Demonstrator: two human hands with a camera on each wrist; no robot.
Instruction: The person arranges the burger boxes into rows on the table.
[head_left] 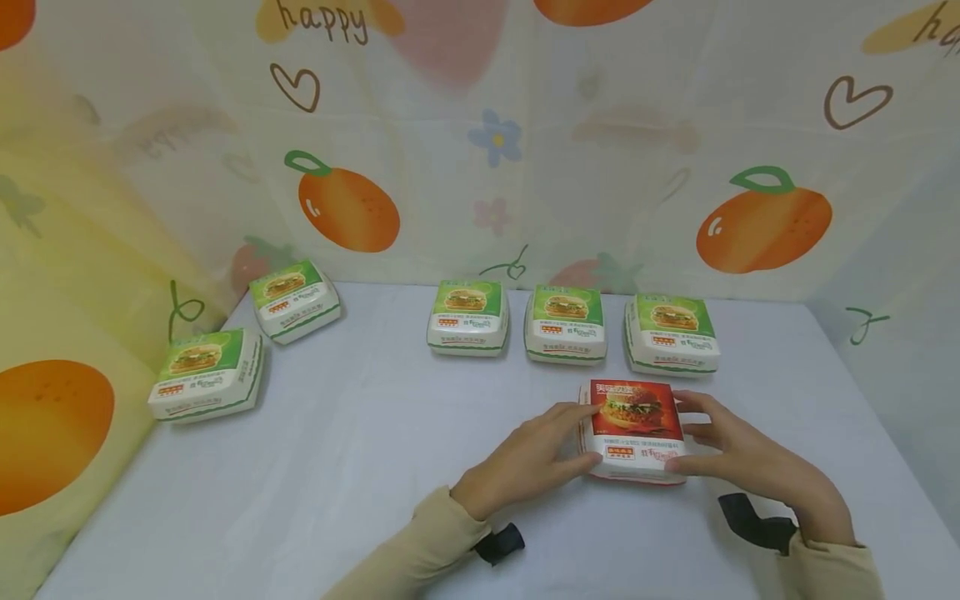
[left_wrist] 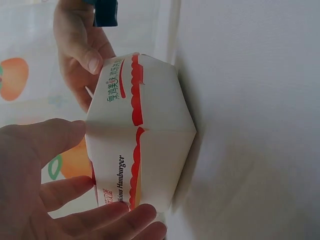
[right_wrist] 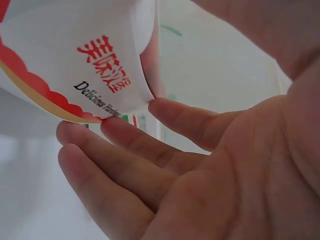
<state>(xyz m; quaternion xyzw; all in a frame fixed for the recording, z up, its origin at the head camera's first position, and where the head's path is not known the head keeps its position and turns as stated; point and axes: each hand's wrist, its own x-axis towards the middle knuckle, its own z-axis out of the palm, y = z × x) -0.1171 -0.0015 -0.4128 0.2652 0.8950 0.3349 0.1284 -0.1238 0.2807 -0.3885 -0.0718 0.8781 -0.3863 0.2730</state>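
Note:
A red-topped hamburger box (head_left: 637,417) sits upright on the white tabletop, printed with a burger picture and scalloped red trim. My left hand (head_left: 528,454) holds its left side, thumb at the front corner and forefinger at the top edge. In the left wrist view, the fingers (left_wrist: 120,217) lie along the box's side (left_wrist: 112,165). On the right side my right hand (head_left: 738,450) holds it, thumb at the near corner. The right wrist view shows the fingertips (right_wrist: 75,132) against the box's lettered side (right_wrist: 100,65).
Behind the red box stand three green-topped hamburger boxes in a row: left (head_left: 468,321), middle (head_left: 566,325) and right (head_left: 672,333). Two more green ones, a nearer (head_left: 206,375) and a farther (head_left: 296,302), stand at far left. A fruit-printed curtain (head_left: 525,208) hangs behind.

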